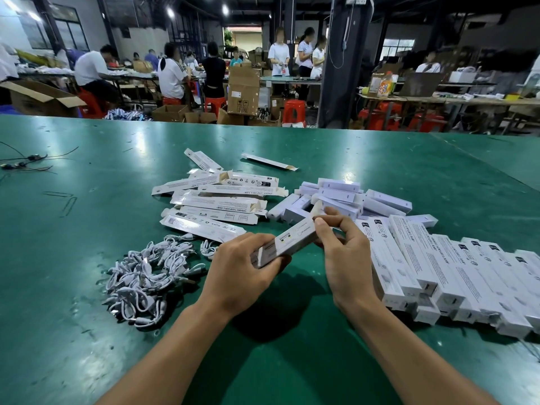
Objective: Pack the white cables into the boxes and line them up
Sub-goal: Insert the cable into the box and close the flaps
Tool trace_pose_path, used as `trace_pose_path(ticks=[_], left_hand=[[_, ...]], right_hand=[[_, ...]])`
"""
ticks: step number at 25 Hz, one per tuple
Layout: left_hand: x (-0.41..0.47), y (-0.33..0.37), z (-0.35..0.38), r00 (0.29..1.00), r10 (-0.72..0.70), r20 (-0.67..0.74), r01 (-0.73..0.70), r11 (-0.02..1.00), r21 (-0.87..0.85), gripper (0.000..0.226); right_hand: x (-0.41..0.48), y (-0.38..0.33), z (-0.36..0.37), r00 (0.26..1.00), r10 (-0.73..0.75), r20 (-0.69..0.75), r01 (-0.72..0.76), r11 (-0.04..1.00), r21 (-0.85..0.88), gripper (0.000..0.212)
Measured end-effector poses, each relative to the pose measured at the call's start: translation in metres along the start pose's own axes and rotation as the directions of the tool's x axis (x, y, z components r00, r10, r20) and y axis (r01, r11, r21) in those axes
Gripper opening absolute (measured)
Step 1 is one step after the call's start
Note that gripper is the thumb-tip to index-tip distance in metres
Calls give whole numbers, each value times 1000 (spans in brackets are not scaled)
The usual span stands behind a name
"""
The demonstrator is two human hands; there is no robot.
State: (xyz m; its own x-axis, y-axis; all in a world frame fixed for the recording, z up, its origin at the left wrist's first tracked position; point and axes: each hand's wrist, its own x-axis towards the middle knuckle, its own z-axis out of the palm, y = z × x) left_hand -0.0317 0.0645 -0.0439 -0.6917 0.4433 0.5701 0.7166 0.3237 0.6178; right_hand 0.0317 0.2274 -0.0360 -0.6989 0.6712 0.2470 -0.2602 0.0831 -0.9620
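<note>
I hold one long white box (292, 239) above the green table (87, 229), tilted up to the right. My left hand (245, 267) grips its near end. My right hand (342, 249) pinches its far end at the open flap with thumb and fingertips. A tangled heap of white cables (146, 276) lies to the left of my left hand. Flat, unfilled boxes (216, 200) are piled beyond the hands. Packed boxes (438, 264) lie side by side in a row at the right.
A pile of small white inner pieces (342, 197) sits behind my right hand. Thin dark wires (23, 165) lie at the far left of the table. Beyond the table edge are workers, cardboard cartons (244, 92) and red stools.
</note>
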Motion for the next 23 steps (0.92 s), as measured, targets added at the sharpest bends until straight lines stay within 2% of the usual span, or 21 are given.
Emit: trace_pose_path(ticks=[3, 5, 10, 12, 14, 16, 19, 21, 23], left_hand=[[0, 1, -1, 999, -51, 1, 51, 998, -43, 34], [1, 2, -2, 995, -96, 14, 97, 991, -96, 35], [2, 10, -4, 982, -157, 101, 174, 966, -189, 22], [3, 13, -5, 974, -185, 134, 213, 949, -234, 16], [3, 15, -8, 965, -198, 170, 241, 926, -291, 15], [5, 17, -11, 947, -214, 240, 289, 893, -346, 14], [6, 21, -14, 896, -268, 355, 412, 802, -432, 25], [6, 22, -16, 854, -301, 425, 490, 742, -457, 32], [6, 21, -19, 820, -305, 484, 535, 709, -460, 34]], right_hand=[[2, 1, -1, 997, 49, 57, -53, 996, 73, 8], [2, 0, -2, 998, 23, 53, -29, 994, 108, 6], [2, -5, -3, 998, -61, -35, 67, 982, 175, 42], [3, -6, -3, 998, -65, -23, 68, 982, 174, 36], [3, -9, -2, 998, -57, 7, 54, 978, 203, 21], [3, -14, -2, 996, 55, 65, -72, 946, 317, 4], [4, -19, -3, 931, 273, 243, -359, 810, 464, 10], [3, -22, -3, 884, 345, 316, -463, 742, 485, 5], [2, -24, -3, 847, 391, 360, -529, 677, 511, 10]])
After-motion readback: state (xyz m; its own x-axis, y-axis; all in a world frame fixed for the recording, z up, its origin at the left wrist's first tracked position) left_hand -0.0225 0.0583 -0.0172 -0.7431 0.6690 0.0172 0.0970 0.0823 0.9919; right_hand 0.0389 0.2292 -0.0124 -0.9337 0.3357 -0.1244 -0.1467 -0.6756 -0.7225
